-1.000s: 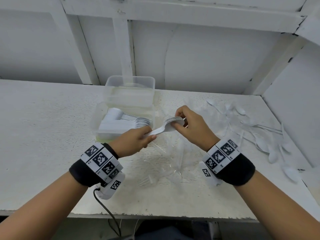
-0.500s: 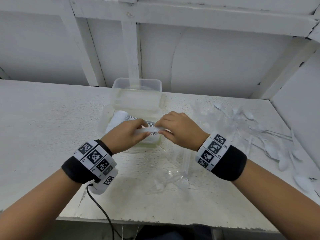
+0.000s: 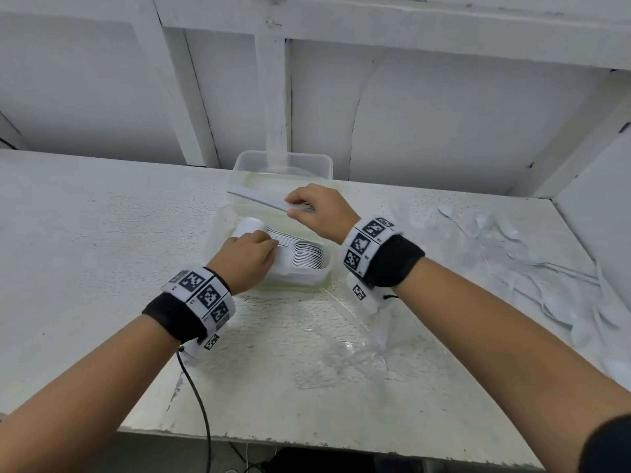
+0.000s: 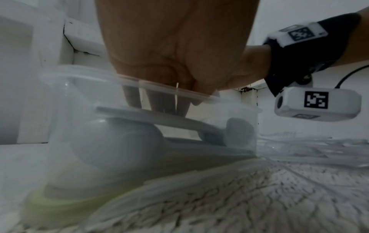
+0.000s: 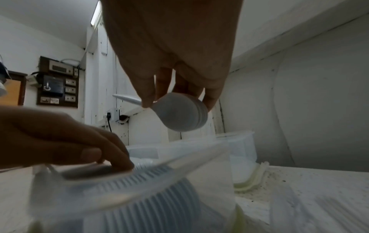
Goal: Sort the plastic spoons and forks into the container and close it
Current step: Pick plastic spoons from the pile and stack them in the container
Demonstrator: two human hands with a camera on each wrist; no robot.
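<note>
Right-hand fingers (image 5: 148,94) pinch a nested stack of white spoons (image 5: 180,113) by the bowls, handles pointing left, held above the back of the clear container (image 3: 321,274). The left hand (image 3: 247,257) reaches inside, fingers (image 4: 157,104) extended and pressing flat on the handles of the packed spoons (image 3: 307,256). My read: the stack is about to be laid in. Best keep it level, line it up with the row already there, and hold that row steady so nothing fans out. Loose spoons (image 3: 553,302) wait on the surface (image 3: 102,250) well to the right.
</note>
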